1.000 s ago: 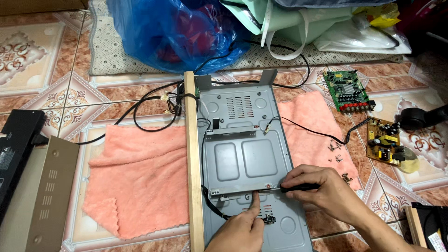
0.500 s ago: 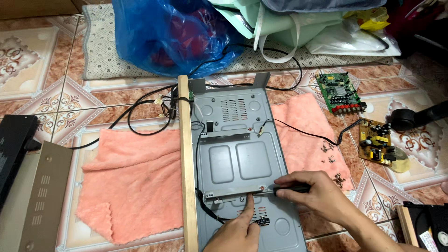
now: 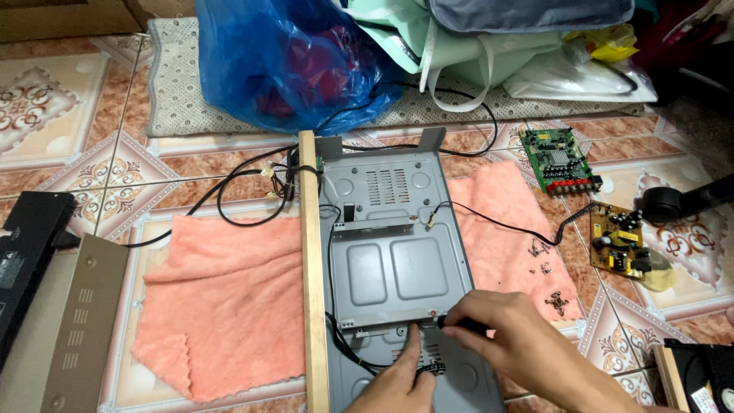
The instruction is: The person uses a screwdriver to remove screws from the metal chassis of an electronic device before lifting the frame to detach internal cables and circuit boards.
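Grey sheet-metal chassis (image 3: 397, 268) lies gutted on a pink towel (image 3: 222, 306) on the tiled floor, directly under both hands. Far left of them, a black panel (image 3: 27, 260) and a perforated tan cover (image 3: 76, 321), already off. Left hand (image 3: 401, 382) presses one fingertip to the inner plate's lower edge, other fingers curled. Right hand (image 3: 512, 340) is closed around a dark-handled screwdriver (image 3: 459, 325) at a screw there; plate apparently not freed yet. Right of the hands: loose screws (image 3: 547, 256), green circuit board (image 3: 558, 159), yellow-brown board (image 3: 623, 241), both removed. Beyond them, a blue plastic bag (image 3: 290, 61); no labels legible.
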